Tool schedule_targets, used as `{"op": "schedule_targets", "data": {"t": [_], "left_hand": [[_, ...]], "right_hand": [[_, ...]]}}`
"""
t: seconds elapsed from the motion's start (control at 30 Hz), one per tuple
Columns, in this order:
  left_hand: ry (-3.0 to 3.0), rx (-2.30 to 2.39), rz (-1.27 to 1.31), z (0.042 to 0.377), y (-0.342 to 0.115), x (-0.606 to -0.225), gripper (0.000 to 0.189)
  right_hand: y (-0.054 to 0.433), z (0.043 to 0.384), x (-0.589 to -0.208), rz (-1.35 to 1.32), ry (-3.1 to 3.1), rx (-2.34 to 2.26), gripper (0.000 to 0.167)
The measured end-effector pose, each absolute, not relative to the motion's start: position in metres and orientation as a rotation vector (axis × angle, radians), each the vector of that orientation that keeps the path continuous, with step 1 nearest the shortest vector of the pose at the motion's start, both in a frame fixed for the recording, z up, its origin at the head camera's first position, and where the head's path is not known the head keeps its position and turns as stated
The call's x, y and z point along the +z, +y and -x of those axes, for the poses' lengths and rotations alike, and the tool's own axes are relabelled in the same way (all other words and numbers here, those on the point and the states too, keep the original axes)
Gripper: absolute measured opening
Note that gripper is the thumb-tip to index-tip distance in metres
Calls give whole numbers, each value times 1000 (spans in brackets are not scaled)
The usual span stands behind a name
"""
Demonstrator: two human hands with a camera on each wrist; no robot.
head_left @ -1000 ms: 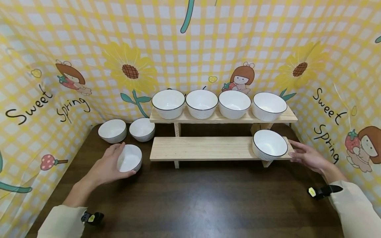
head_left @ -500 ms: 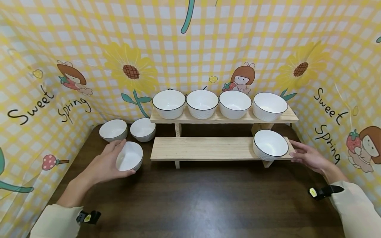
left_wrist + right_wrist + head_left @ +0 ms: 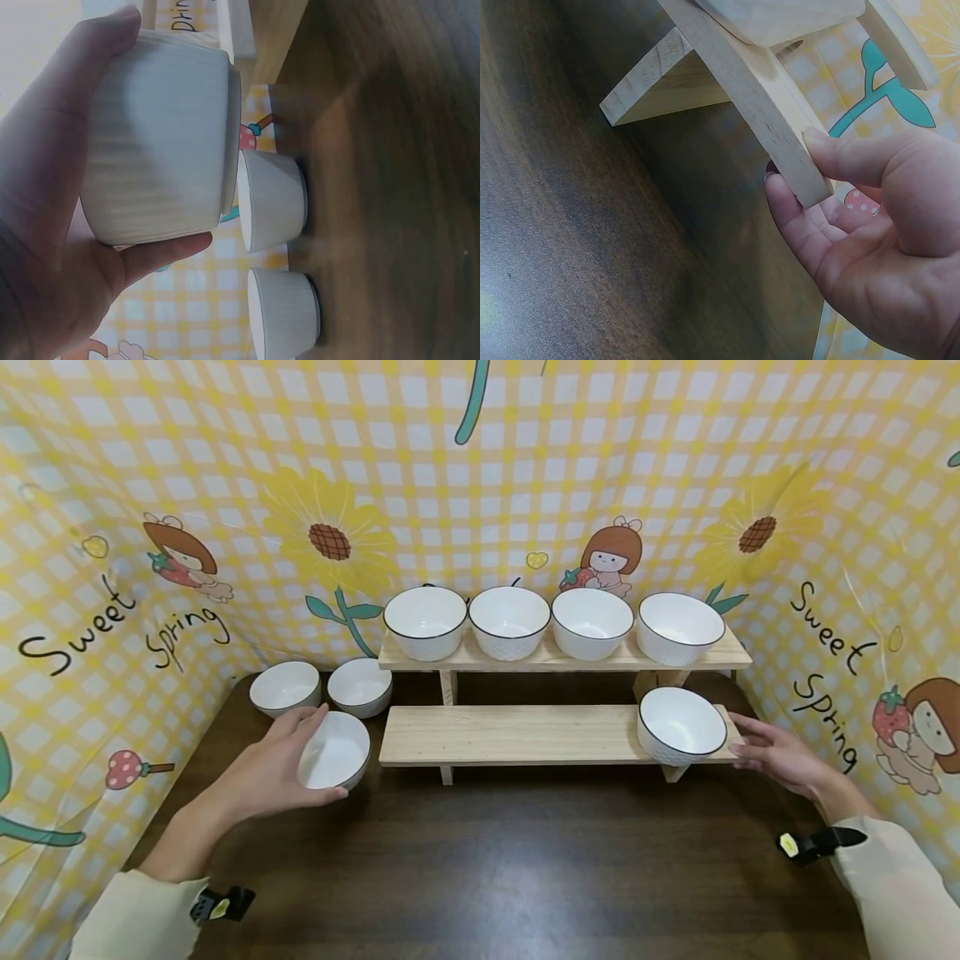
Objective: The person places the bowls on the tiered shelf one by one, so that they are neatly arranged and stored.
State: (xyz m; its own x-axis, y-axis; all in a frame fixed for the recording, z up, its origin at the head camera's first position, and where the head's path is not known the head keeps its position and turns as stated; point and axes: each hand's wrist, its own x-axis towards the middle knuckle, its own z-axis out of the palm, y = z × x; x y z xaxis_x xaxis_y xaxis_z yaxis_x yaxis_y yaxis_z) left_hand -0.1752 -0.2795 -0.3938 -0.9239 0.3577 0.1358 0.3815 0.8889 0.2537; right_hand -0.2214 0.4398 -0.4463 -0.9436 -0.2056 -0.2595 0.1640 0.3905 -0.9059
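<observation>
My left hand (image 3: 273, 764) grips a white ribbed bowl (image 3: 161, 139) by its side, thumb and fingers spread around it. The left wrist view shows that bowl held up off the dark table. At the right end of the two-tier wooden shelf (image 3: 517, 735), my right hand (image 3: 776, 756) pinches the lower board (image 3: 780, 127), thumb on top and fingers beneath. Beside that hand, a white bowl with a dark rim (image 3: 681, 722) stands on the lower tier. Several similar bowls (image 3: 510, 622) line the upper tier.
Two more white bowls, one at the far left (image 3: 285, 687) and one closer to the shelf (image 3: 360, 687), stand on the brown table (image 3: 480, 860). A yellow checked cloth (image 3: 480, 510) hangs behind and along both sides.
The left hand has lifted the bowl off the table and moved it slightly right and away from me. My right hand stays on the shelf end.
</observation>
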Motion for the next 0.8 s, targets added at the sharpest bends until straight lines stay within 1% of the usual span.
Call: {"op": "schedule_targets", "data": {"t": [0.53, 0.8], "left_hand": [[-2972, -433, 646, 178, -263, -381, 120], [-2981, -443, 668, 181, -253, -377, 122]], "right_hand": [[440, 221, -447, 37, 2323, -1570, 79], [441, 222, -448, 45, 2334, -1559, 78]]}}
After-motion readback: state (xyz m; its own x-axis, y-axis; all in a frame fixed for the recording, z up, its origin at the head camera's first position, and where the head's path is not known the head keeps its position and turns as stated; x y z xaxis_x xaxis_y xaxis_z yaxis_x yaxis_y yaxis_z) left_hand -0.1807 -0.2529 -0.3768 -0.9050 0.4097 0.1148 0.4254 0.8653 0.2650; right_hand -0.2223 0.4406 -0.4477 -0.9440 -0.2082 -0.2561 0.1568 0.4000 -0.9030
